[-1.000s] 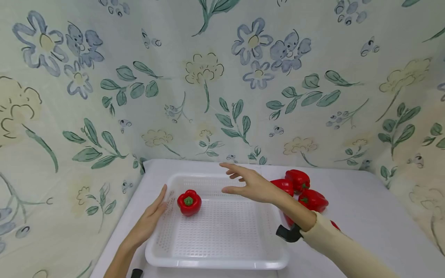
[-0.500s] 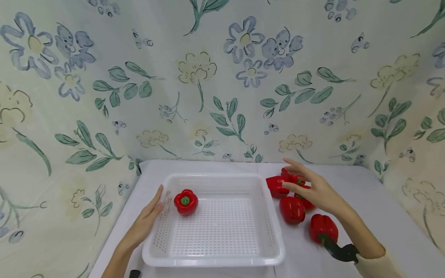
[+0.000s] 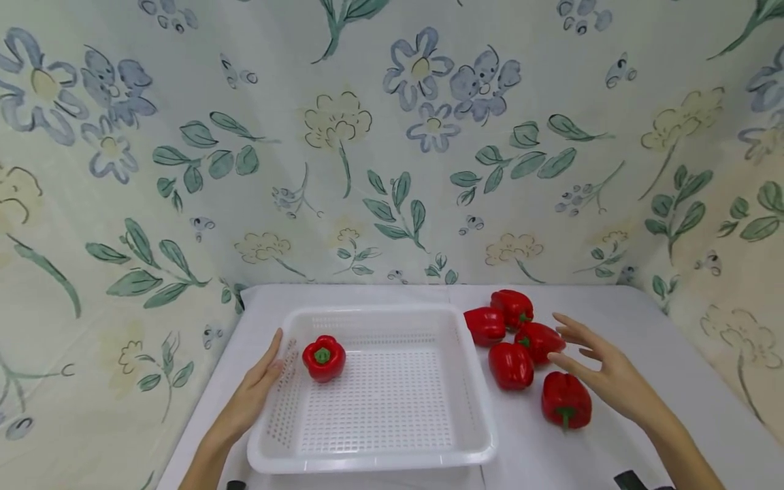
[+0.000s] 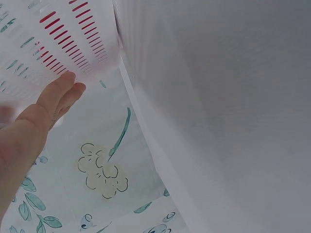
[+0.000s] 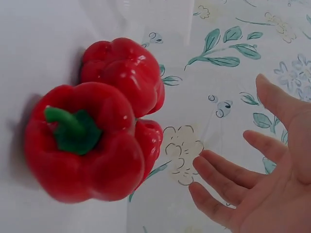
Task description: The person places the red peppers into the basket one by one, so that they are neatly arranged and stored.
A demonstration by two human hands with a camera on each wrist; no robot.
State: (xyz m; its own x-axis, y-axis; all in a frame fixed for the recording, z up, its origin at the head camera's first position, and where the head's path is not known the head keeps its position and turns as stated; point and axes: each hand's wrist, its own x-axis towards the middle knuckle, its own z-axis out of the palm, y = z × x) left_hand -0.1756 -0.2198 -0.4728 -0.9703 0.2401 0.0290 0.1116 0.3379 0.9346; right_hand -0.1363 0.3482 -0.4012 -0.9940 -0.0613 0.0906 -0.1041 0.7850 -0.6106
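A white perforated basket (image 3: 380,463) stands on the white table, with one red bell pepper (image 3: 324,358) inside near its left wall, green stem up. My left hand (image 3: 250,391) rests with straight fingers against the basket's left side; the left wrist view shows those fingers (image 4: 60,94) at the slotted wall. To the right of the basket, my right hand (image 3: 606,371) hovers with spread fingers, holding nothing. Nearest to it are a bell pepper (image 3: 566,400) lying with its stem toward me and another bell pepper (image 3: 537,341) behind. In the right wrist view, the front pepper (image 5: 87,145) looms large.
More red bell peppers lie in a cluster right of the basket: one pepper (image 3: 512,366) close to its wall, one pepper (image 3: 485,326) at its back corner, one pepper (image 3: 512,307) farthest back. A floral cloth (image 3: 392,170) hangs behind the table (image 3: 612,320).
My right hand has swung from above the basket to the right, past the pepper cluster, and lowered beside it. My left hand stays at the basket's side. The view has shifted slightly right.
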